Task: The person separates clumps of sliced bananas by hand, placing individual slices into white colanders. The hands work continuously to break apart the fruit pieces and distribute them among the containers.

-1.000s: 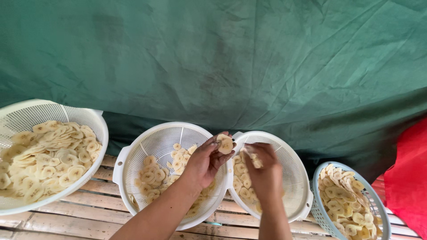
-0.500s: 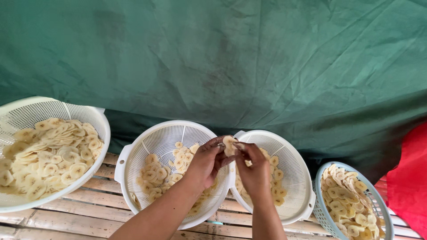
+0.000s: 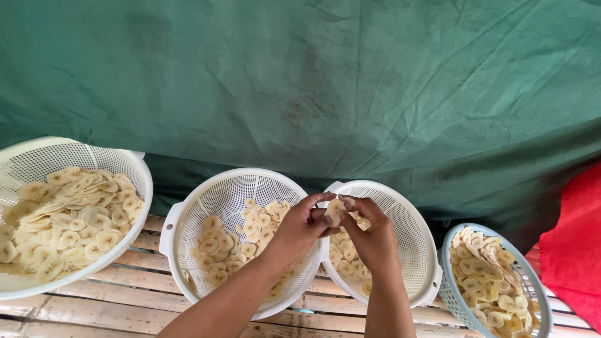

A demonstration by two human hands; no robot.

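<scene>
Banana slices [image 3: 333, 211] pinched between both our hands.
Left hand [image 3: 299, 229] and right hand [image 3: 373, 236] fingertips closed on them, probably a small stack, above white colanders [image 3: 400, 206].

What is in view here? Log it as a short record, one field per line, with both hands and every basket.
left hand: pinches a small stack of pale slices
right hand: fingers on the same stack
large white basket: far left, heaped with slices
white colander: under left hand, thin layer of slices
second white colander: under right hand, some slices
blue basket: far right, well filled
surface: slatted bench
backdrop: green tarp
</scene>
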